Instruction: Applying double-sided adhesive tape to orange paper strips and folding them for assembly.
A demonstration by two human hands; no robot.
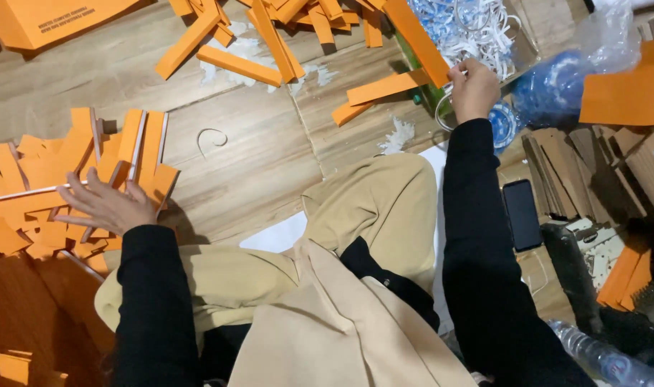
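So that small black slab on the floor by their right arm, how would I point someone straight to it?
Start at the right arm's black sleeve and look just beside it, away from the body, to the floor. There lies a phone, flat, its screen dark. It is the only glossy black rectangle there; the neighbouring brown cardboard strips are dull.

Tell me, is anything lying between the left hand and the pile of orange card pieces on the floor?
Nothing visible: the left hand already rests flat on the pile of folded orange card pieces, fingers spread over it.

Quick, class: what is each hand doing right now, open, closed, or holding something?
Left hand: open, flat on orange card pieces.
Right hand: closed, pinching white cord loops.
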